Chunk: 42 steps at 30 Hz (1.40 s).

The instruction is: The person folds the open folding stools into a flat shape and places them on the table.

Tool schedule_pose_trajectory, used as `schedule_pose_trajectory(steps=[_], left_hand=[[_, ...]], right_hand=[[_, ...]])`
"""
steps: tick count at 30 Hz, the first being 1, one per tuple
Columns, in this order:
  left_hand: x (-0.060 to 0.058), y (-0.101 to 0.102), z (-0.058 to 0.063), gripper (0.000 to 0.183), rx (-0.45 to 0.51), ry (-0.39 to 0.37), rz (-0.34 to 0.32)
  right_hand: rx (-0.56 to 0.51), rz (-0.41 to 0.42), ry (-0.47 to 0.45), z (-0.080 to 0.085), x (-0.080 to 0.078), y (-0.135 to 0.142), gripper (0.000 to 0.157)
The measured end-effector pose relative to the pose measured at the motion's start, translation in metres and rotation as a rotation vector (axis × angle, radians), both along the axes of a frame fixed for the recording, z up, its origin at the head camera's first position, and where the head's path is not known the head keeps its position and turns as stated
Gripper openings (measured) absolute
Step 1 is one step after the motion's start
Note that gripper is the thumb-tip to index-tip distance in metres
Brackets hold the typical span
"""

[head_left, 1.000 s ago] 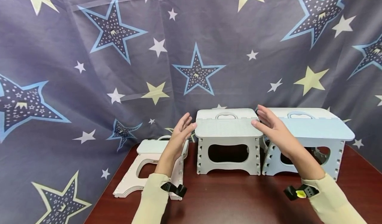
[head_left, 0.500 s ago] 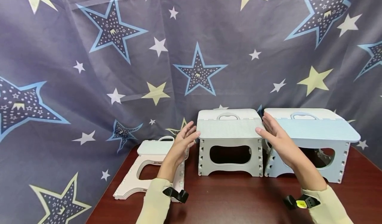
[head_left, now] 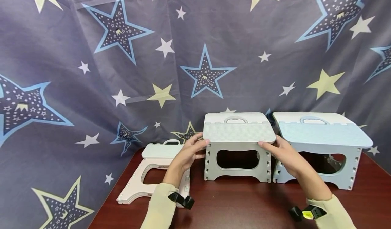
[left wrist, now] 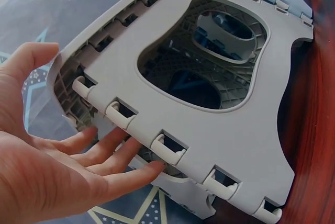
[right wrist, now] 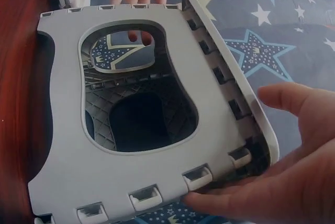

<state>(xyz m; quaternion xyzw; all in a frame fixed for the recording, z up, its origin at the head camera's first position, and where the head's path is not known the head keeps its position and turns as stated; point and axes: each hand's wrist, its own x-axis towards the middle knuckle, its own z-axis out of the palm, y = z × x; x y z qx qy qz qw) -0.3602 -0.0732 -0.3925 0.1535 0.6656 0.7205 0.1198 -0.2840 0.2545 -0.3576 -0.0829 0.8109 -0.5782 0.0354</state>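
A grey folding step stool (head_left: 238, 133) stands unfolded on the table, with an arched handle at the back of its top. My left hand (head_left: 185, 156) is at its left end, thumb near the seat's front corner. In the left wrist view, that hand (left wrist: 68, 174) has its fingers extended along the hinged leg edge, thumb apart from the seat rim. At the opposite end is my right hand (head_left: 284, 156), thumb by the front corner. The right wrist view shows this hand (right wrist: 288, 174) with fingers reaching below the seat edge and thumb outside the rim.
A blue-and-white folding stool (head_left: 325, 135) stands unfolded close on the right. On the left lies a pale pink and white stool (head_left: 163, 151), folded flat. Behind the dark red table (head_left: 232, 208) hangs a star-patterned cloth (head_left: 143, 120).
Both hands have come down from beside the seat top to the edges of the grey stool, one at each end. The stools have stayed in place.
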Motion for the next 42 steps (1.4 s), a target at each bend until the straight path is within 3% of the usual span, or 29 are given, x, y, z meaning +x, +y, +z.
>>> schedule_pose_trajectory(steps=[9,19,25,32,42], left_hand=[[-0.003,-0.003,-0.003,0.061,-0.029,-0.028,-0.07],[-0.007,-0.007,-0.003,0.058,-0.039,-0.023,-0.102],[-0.009,-0.014,-0.006,0.056,-0.04,-0.042,-0.117],[-0.011,-0.018,-0.011,0.042,-0.033,-0.064,-0.125],[-0.016,-0.025,-0.013,0.019,-0.04,-0.104,-0.141]], right_hand=[[-0.015,0.095,-0.069,-0.009,-0.006,0.012,0.062],[-0.025,0.066,-0.105,-0.01,-0.008,0.011,0.066],[-0.04,0.127,-0.096,-0.012,-0.01,0.012,0.066],[-0.04,0.207,-0.108,-0.015,-0.014,0.018,0.064],[-0.047,0.223,-0.108,-0.016,-0.015,0.018,0.064]])
